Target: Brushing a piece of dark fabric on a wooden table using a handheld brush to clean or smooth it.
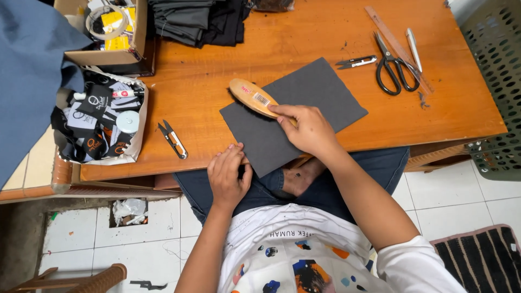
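Fabric work on a low wooden table [304, 38]: dark grey fabric sheet [304, 103] lying flat near the front edge, one corner hanging over. Small thread snips [172, 139] off to the left, well apart. Left hand [228, 176] open, fingertips pressing the sheet's near-left edge. Best kept pinned there, flat and firm, to stop bunching. Right hand [306, 127] clasped around the handle of a wooden brush [255, 97] resting on the sheet. Probably best stroked away from the pinned edge, evenly. Black scissors [393, 68] far right, untouched.
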